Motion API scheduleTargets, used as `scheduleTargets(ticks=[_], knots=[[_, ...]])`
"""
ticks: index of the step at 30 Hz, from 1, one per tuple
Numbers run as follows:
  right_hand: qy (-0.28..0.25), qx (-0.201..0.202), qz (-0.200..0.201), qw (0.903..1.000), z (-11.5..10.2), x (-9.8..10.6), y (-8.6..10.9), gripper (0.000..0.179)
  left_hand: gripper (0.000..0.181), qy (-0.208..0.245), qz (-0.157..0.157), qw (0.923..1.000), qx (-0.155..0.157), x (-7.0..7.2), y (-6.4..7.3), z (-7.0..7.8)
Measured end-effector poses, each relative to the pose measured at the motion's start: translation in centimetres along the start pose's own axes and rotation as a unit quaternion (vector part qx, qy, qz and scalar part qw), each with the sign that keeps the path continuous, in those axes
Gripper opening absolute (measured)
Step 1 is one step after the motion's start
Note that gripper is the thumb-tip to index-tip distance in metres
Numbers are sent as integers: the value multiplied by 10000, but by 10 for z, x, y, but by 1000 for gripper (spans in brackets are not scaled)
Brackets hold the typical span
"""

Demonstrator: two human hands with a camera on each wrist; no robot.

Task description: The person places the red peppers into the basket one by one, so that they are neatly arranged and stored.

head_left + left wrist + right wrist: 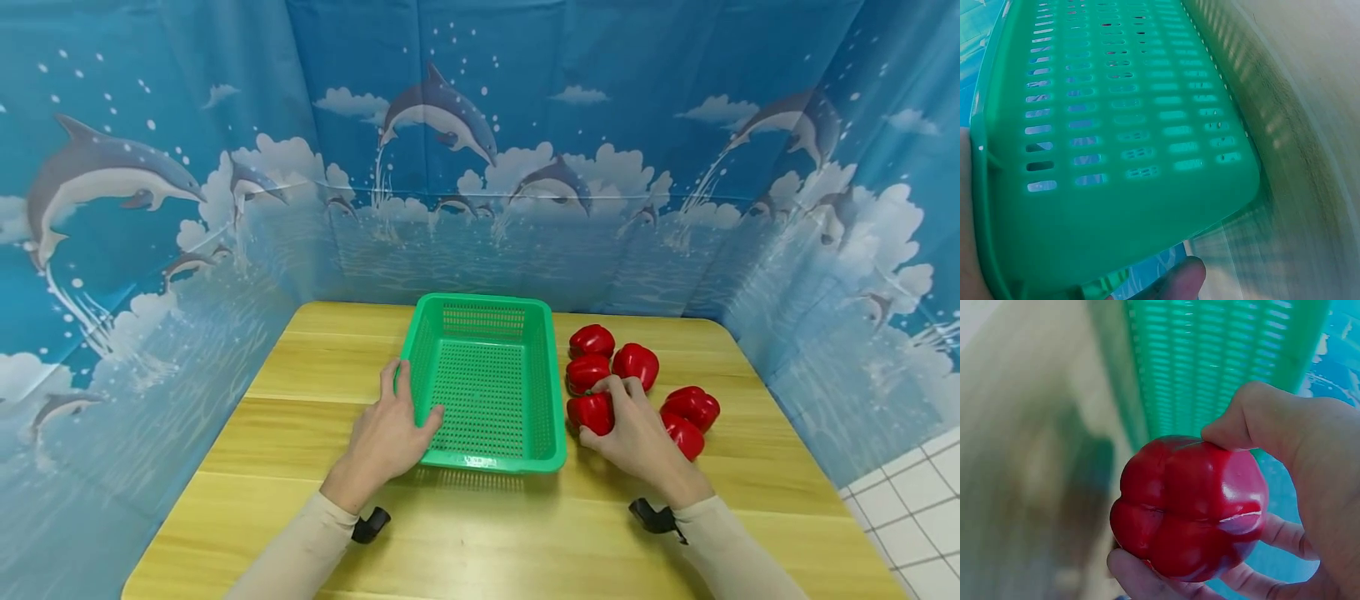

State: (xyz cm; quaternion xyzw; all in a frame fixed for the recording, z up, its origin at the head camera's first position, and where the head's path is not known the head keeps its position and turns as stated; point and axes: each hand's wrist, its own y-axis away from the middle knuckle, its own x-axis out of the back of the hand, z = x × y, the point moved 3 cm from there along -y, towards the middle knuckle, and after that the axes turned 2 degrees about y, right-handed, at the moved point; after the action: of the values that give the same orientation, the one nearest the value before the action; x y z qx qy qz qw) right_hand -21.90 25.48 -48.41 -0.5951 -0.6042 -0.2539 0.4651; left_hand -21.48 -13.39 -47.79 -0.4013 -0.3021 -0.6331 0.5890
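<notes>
A green plastic basket point(480, 462) with slotted walls stands on the wooden table, nothing inside it. My left hand point(390, 437) holds its near left rim, the thumb over the inner side and the fingers along the outside. In the left wrist view the basket's outer wall point(1122, 219) fills much of the frame, and a fingertip point(1185, 278) shows below it. My right hand point(633, 429) grips a shiny red bell pepper point(1191, 506) between thumb and fingers, just right of the basket. In the head view, that pepper point(588, 412) is partly covered by the hand.
Several more red bell peppers lie close by: one behind point(587, 373), one at the back point(592, 340), one beside them point(636, 364), and a pair point(692, 407) right of my right hand. A blue dolphin curtain point(480, 242) borders the wooden table point(315, 417).
</notes>
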Motion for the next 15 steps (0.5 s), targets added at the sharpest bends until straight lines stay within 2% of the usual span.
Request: scheduleTargets(ticks=[8,15], knots=[[-240,64,236,9994,-16,22,-10,64,103,4,112,9999,-53,-1,1,1],[-586,168,464,9971,-31,38,-31,67,104,30,127,9999,-107,3,3,1]])
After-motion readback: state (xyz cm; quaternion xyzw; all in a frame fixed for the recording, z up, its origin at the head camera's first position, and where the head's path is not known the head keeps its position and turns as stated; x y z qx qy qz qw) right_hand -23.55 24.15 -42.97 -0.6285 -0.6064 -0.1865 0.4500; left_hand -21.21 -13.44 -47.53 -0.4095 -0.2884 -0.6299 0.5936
